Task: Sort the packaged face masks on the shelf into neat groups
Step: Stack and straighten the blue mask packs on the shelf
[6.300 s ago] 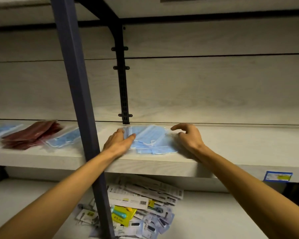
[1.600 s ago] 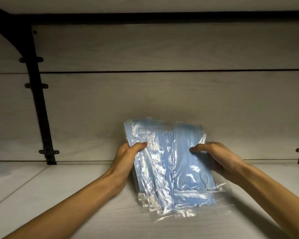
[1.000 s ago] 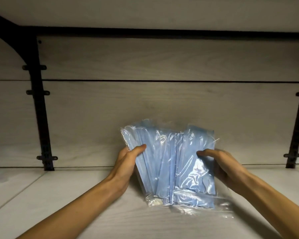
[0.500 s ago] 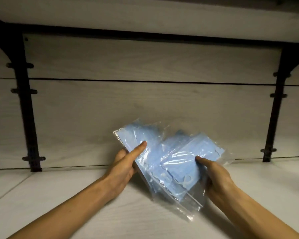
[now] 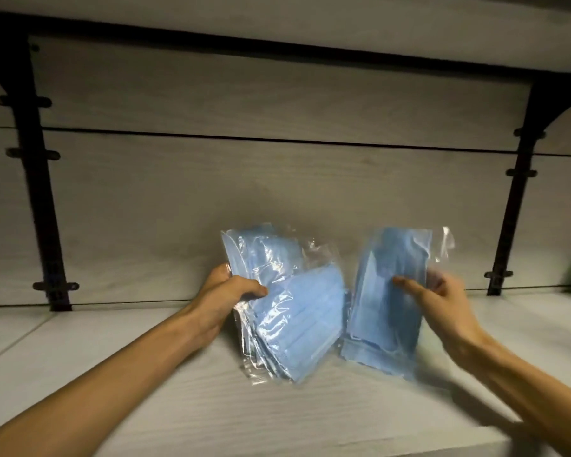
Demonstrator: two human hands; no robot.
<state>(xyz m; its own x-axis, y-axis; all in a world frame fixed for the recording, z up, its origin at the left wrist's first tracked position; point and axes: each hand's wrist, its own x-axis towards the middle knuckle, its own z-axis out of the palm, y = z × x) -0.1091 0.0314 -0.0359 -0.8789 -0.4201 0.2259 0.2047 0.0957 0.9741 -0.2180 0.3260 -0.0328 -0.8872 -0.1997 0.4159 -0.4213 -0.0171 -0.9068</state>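
Two bunches of packaged masks stand long-axis near upright above the shelf [image 5: 145, 374]: left hand [image 5: 226, 296] grips the fanned stack [image 5: 290, 311], right hand [image 5: 442, 301] pinches a separate pack [image 5: 386, 301].

The left hand [image 5: 226, 293] holds a stack of mask packs [image 5: 284, 311] above the shelf [image 5: 185, 400], left of centre. To its right, just apart from it, the right hand [image 5: 442, 301] holds a second bunch of packs [image 5: 388, 301], thumb in front, fingers behind. Both bunches stand before the back panel [image 5: 244, 192]. One bracket [image 5: 37, 179] runs up the panel at the far left, another [image 5: 515, 199] at the far right. An upper shelf [image 5: 310, 18] lies overhead.
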